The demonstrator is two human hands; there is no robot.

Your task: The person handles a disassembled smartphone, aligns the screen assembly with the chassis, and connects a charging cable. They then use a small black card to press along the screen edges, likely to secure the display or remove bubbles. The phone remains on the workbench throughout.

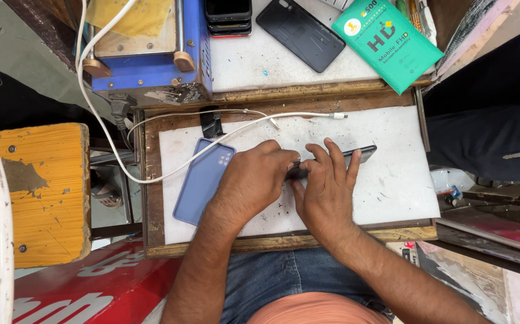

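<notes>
Between both hands (290,180): a dark phone (356,155), glossy glass along its thin edge. Under them, a white mat (392,180), matt, scratched and speckled with dark grit, on a rough, worn wooden worktop (152,198). Just left of the left hand (253,180): a lilac phone case (200,180), smooth soft-looking plastic, matt. Above the hands: white cable (152,174) in smooth plastic; blue painted metal machine (152,72), chipped and grimy; black back cover (301,33), satin plastic; green cardboard box (386,39), slightly glossy. Far left: orange painted wooden stool (29,192), paint flaking.
</notes>
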